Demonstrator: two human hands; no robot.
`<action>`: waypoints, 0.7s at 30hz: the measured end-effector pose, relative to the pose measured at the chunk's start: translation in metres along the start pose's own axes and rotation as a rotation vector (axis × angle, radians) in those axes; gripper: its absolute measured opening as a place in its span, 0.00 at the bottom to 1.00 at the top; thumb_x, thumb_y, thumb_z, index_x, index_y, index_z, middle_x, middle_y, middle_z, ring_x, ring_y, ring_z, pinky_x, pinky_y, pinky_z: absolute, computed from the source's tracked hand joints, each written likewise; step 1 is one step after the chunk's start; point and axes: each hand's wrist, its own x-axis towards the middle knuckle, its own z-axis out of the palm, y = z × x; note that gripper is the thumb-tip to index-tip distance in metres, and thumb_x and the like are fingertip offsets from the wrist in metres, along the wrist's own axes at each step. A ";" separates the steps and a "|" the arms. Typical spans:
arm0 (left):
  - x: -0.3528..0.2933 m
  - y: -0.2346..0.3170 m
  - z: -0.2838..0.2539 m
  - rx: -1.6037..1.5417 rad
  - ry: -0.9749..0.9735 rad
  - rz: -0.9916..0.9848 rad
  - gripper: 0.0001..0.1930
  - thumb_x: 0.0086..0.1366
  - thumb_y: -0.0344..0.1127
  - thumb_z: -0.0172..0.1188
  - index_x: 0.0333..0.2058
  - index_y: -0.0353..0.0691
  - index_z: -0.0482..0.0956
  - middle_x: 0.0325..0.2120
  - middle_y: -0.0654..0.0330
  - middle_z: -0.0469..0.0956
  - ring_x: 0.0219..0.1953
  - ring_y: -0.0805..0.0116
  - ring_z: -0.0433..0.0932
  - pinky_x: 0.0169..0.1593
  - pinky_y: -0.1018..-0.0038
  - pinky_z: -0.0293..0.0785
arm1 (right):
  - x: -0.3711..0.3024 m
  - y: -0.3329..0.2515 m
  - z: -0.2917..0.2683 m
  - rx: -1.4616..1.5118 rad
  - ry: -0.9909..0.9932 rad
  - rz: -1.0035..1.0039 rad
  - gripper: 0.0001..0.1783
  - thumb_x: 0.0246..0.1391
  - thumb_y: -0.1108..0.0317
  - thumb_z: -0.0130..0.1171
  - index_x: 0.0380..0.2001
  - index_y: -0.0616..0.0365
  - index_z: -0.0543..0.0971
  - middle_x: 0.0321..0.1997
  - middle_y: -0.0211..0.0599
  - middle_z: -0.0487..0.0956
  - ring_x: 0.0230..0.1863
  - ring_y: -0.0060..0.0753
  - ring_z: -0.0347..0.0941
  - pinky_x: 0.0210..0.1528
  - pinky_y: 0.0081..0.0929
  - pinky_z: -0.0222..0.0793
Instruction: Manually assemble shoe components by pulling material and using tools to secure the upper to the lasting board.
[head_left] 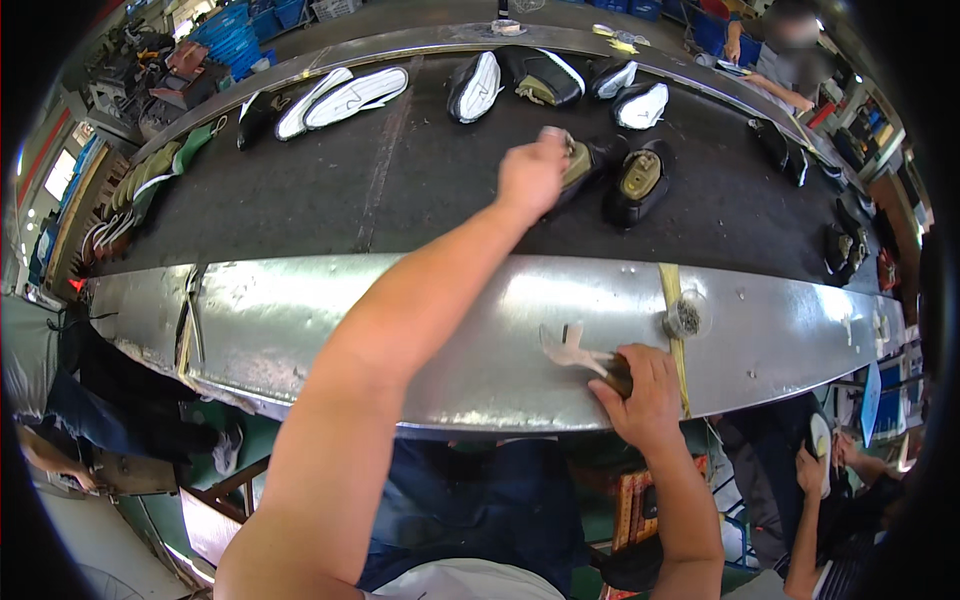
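My left hand reaches out over the dark belt, its fingers closed at the end of a black shoe with an olive-green last in it; motion slightly blurs the fingertips. Just right of that shoe stands another black shoe, also on an olive last. Resting on the metal ledge, my right hand is wrapped round the handles of metal lasting pincers, whose jaws point left.
A clear round cup of small nails stands on the metal ledge. White-soled shoes lie along the belt's far side, green shoe parts at far left. Co-workers' hands show at the far right and lower right.
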 end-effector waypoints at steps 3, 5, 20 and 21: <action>0.060 -0.036 -0.059 0.323 0.325 0.214 0.22 0.69 0.47 0.58 0.40 0.28 0.82 0.32 0.50 0.86 0.35 0.59 0.84 0.43 0.68 0.78 | 0.007 -0.003 0.003 0.012 -0.029 -0.010 0.29 0.46 0.54 0.74 0.46 0.60 0.76 0.45 0.45 0.78 0.45 0.52 0.73 0.50 0.46 0.66; 0.098 -0.048 -0.077 0.717 0.554 0.254 0.27 0.64 0.48 0.63 0.51 0.29 0.77 0.48 0.37 0.79 0.54 0.41 0.78 0.59 0.55 0.72 | 0.008 -0.001 0.001 0.004 -0.055 0.006 0.30 0.46 0.54 0.74 0.46 0.60 0.76 0.44 0.45 0.78 0.45 0.52 0.73 0.50 0.46 0.66; 0.163 -0.026 -0.155 0.237 -0.059 -0.340 0.27 0.65 0.57 0.67 0.41 0.32 0.82 0.34 0.56 0.84 0.29 0.67 0.83 0.29 0.75 0.78 | 0.016 -0.007 0.009 0.027 -0.123 0.034 0.30 0.44 0.52 0.75 0.45 0.59 0.75 0.44 0.44 0.78 0.44 0.50 0.73 0.48 0.45 0.66; 0.137 0.000 -0.158 0.219 -0.102 -0.407 0.22 0.69 0.55 0.63 0.41 0.37 0.82 0.33 0.59 0.83 0.27 0.69 0.81 0.25 0.79 0.72 | 0.014 -0.009 0.008 0.004 -0.111 0.047 0.30 0.45 0.52 0.75 0.45 0.59 0.76 0.44 0.45 0.78 0.44 0.50 0.73 0.48 0.45 0.66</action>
